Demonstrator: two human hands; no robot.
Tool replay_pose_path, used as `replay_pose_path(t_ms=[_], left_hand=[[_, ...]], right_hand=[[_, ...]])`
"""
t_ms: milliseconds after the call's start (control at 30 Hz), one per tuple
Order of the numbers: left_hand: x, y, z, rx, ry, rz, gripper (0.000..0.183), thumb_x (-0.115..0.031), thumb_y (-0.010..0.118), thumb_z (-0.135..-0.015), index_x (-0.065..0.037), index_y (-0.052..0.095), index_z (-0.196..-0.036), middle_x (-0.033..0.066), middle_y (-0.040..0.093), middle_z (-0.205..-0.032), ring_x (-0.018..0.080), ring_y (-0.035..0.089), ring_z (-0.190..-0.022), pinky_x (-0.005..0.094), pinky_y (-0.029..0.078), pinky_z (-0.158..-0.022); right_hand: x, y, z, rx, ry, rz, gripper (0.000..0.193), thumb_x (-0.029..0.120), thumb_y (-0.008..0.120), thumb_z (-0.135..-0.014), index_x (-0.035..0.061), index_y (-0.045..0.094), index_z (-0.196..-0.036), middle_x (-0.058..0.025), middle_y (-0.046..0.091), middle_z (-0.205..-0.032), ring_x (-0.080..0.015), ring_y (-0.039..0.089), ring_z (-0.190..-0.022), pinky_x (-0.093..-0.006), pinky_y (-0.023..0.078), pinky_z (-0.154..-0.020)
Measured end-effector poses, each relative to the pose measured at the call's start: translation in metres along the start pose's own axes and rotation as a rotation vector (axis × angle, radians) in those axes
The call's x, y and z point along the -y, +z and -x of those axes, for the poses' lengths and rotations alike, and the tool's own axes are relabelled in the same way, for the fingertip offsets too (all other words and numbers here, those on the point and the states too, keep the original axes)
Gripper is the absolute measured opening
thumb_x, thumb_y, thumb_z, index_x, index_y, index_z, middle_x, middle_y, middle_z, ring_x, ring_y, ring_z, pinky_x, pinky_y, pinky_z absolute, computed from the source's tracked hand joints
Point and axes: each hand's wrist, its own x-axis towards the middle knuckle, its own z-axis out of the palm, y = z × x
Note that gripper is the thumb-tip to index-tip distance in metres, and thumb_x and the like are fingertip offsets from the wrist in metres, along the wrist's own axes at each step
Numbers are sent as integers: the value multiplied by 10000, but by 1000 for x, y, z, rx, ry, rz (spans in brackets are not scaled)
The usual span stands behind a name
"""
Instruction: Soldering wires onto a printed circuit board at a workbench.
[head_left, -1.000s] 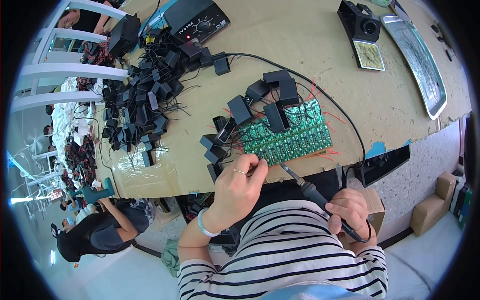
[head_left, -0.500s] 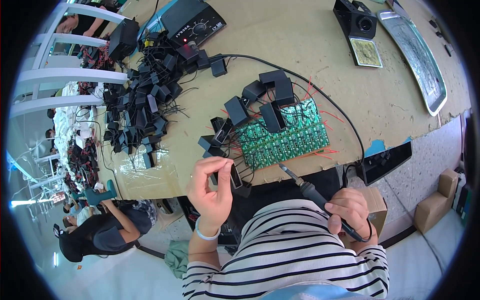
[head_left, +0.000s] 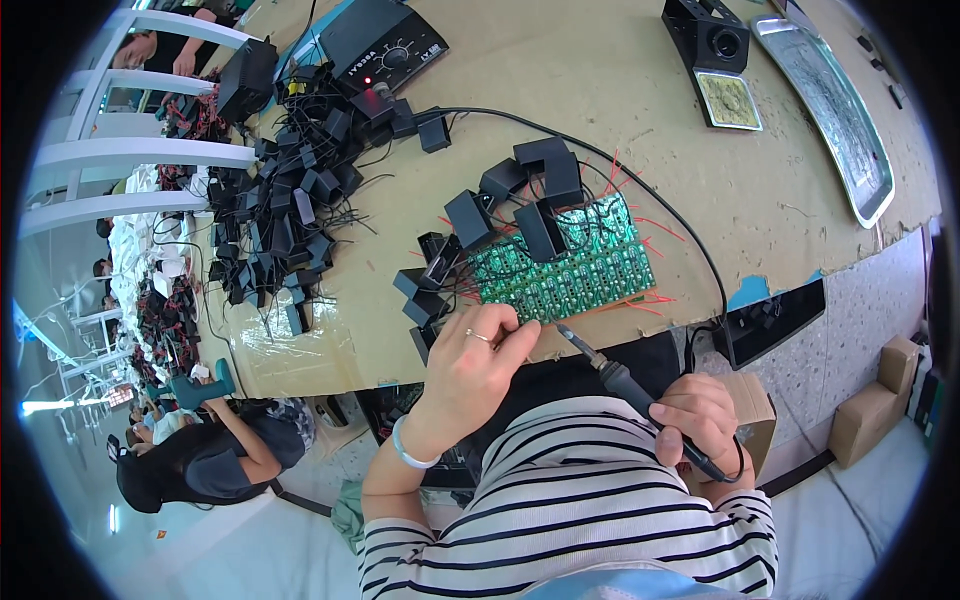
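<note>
My right hand (head_left: 693, 428) grips a soldering iron (head_left: 632, 388), its metal tip angled up and left, just off the near edge of the green circuit board panel (head_left: 570, 275). At that panel's near left corner, my left hand (head_left: 475, 365) has thumb and forefinger closed together. Whatever lies between those fingertips is too small or hidden to make out. Small black plastic cases (head_left: 541, 232) with black wires lie on and around the panel's far and left sides. Red wires (head_left: 655, 298) stick out along its edges.
A large pile of black cases (head_left: 290, 200) lies at left, beside a soldering station (head_left: 392, 52) with a lit red light. The iron's cord (head_left: 640, 180) arcs across the table. An iron stand with sponge (head_left: 730, 100) and a metal tray (head_left: 835, 120) are at far right.
My left hand has moved right, from beside the black cases to the panel's near left corner. My right hand and the soldering iron have stayed almost still.
</note>
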Motion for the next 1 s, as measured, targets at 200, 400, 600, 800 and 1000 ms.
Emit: replay_pose_path(t_ms=[200,400,600,800,1000], left_hand=[[0,7,2,-195,-183,223,162,15,803,-768,-20,714,-898,84,653,-850,235,653,-743,320,543,-649],[2,10,-1,-146,-156,245,153,21,794,-770,-14,708,-891,78,636,-852,230,642,-720,323,535,-627],[3,16,-1,-157,-162,227,132,15,784,-793,-10,701,-893,85,629,-861,234,635,-714,331,532,-622],[3,16,2,-124,-167,253,140,-22,767,-825,3,678,-929,96,599,-898,272,620,-769,371,521,-663],[2,14,4,-99,-125,220,145,-4,733,-848,24,660,-970,119,592,-937,287,625,-809,376,535,-711]], right_hand=[[-1,-1,-5,31,-1,-13,197,61,719,-861,-42,638,-1008,-85,626,-812,-234,628,-618,-343,537,-554],[-4,5,-7,17,-17,-8,204,25,699,-837,-43,639,-1019,-84,624,-807,-229,624,-614,-335,528,-529],[-3,7,-8,34,-2,0,176,10,681,-825,-51,648,-988,-87,630,-804,-228,625,-618,-332,529,-528],[-9,8,-10,57,-56,-2,209,122,699,-883,-69,656,-955,-96,635,-769,-216,612,-585,-321,534,-521],[-13,10,-12,79,-228,115,358,273,698,-933,-81,638,-920,-90,622,-707,-197,591,-535,-296,517,-478]])
